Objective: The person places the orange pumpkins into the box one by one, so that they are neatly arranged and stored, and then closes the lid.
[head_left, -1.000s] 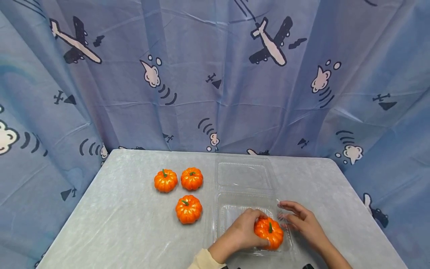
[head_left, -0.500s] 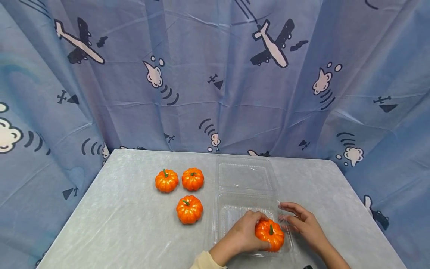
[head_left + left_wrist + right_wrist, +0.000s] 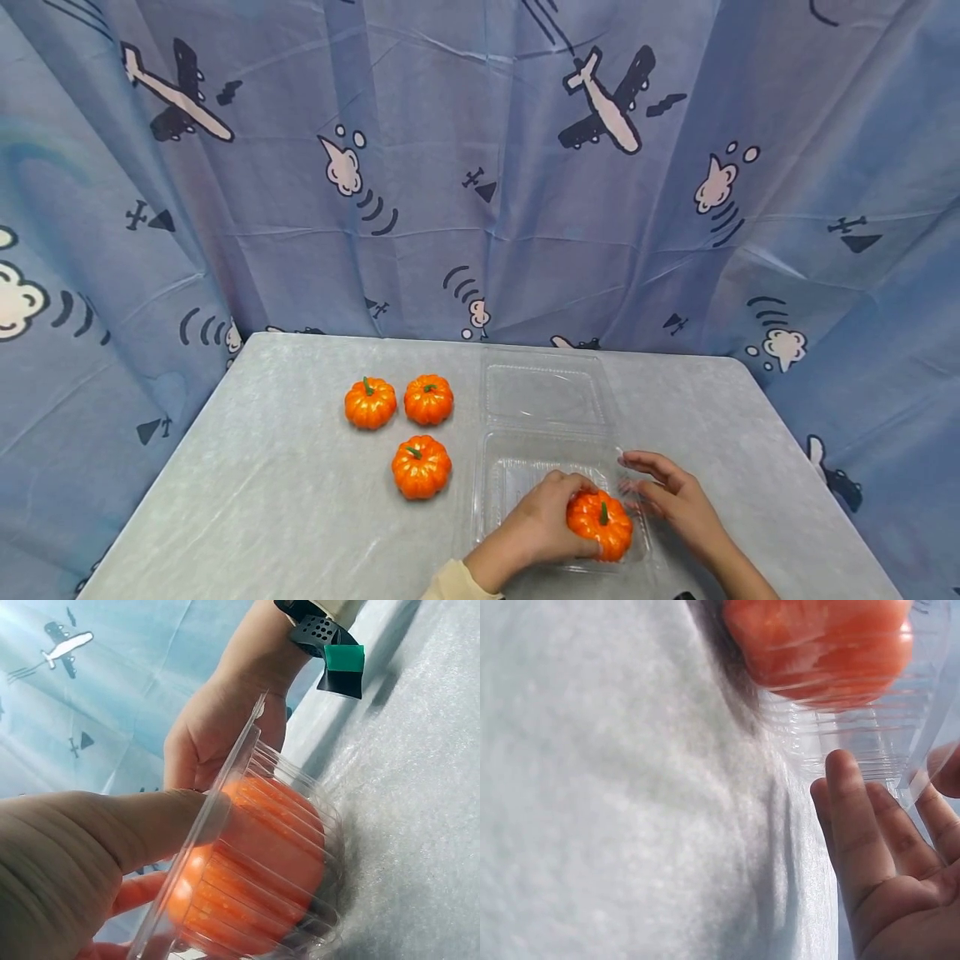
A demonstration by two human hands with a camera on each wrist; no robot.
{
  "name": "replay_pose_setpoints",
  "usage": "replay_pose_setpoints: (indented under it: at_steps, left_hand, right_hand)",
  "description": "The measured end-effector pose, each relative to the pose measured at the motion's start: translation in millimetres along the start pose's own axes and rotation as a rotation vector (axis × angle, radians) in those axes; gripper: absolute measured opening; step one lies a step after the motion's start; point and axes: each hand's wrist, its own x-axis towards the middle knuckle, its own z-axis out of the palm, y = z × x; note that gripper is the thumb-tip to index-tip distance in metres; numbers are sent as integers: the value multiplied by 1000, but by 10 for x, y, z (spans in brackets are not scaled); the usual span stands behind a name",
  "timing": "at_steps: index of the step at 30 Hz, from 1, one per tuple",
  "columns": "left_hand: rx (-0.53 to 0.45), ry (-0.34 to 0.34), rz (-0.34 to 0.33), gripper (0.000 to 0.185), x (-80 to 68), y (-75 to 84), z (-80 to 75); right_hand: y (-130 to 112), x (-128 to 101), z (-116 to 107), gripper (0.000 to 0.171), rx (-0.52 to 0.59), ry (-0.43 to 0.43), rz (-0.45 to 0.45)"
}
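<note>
Across the last second we record almost no change: our left hand (image 3: 542, 521) still curls around the pumpkin (image 3: 600, 523), now seated low in the clear tray (image 3: 517, 479) near the surface's front edge. Our right hand (image 3: 671, 500) stays spread, fingertips (image 3: 846, 796) against the tray's right wall.

I see a clear, glossy plastic box (image 3: 546, 417) with ribbed walls, thin enough to show orange through it. The pumpkin (image 3: 600, 523) inside looks like smooth, shiny plastic, as do the three pumpkins (image 3: 420, 467) at left. The table (image 3: 285, 508) wears a matt, fibrous grey cloth. Far behind hangs a matt, creased printed curtain (image 3: 480, 167).
</note>
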Motion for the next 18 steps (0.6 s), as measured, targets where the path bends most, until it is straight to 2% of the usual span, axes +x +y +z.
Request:
replay_pose_setpoints:
  at_steps: [5,10,13,18]
  left_hand:
    - [-8,-5,-4,60,6,-11,-22]
    - [-30,19,-4,56,-5,-55,-39]
    - [-50,37,2,53,-7,-81,-88]
    - [-82,93,44,52,-17,-97,-230]
  right_hand:
    - [15,6,10,44,10,-3,-15]
    - [22,4,25,45,9,14,26]
    - [21,0,28,45,2,25,51]
    - [25,2,12,44,-15,26,39]
